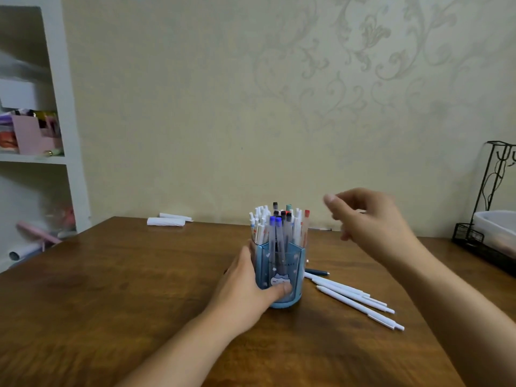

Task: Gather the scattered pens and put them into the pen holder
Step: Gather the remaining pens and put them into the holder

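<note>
A: How full is the blue pen holder point(280, 268)?

B: Crowded with upright pens. The left hand point(245, 286) grips its side at the table's centre. The right hand point(371, 219) hovers loose-fingered, holding nothing. Several white pens point(354, 298) and one dark pen point(318, 272) lie just right of it.

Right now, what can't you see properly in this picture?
All in the head view:
- The far side of the pen holder: the left hand wraps it.
- The dark pen behind the holder: mostly hidden.
- The right hand: motion-blurred; its fingers seem to hold nothing.
- The white tub in the black rack: cut off by the right edge.
- The shelf clutter: too blurred to name.
</note>
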